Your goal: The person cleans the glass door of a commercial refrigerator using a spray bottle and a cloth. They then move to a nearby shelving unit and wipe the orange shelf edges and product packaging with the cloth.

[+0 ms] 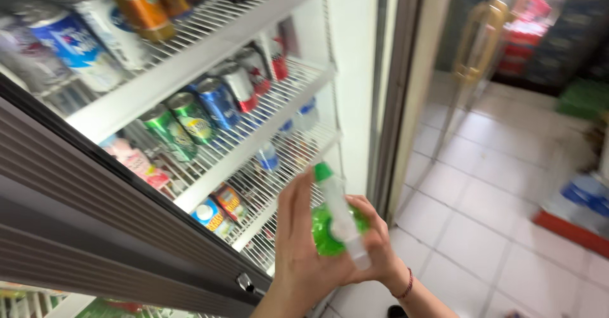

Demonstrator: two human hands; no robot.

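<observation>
Clasping the green-capped bottle (336, 219) between them, left hand (301, 254) and right hand (374, 245) close around it.

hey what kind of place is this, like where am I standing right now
Most likely a small shop or convenience store. An open drinks fridge has wire shelves lined with cans, more stock sits stacked on the tiled floor, and both hands hold a green-capped bottle.

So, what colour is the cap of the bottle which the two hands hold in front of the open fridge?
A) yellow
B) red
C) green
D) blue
C: the bottle, held between the left hand and the right hand, has a green cap at its upper end.
</observation>
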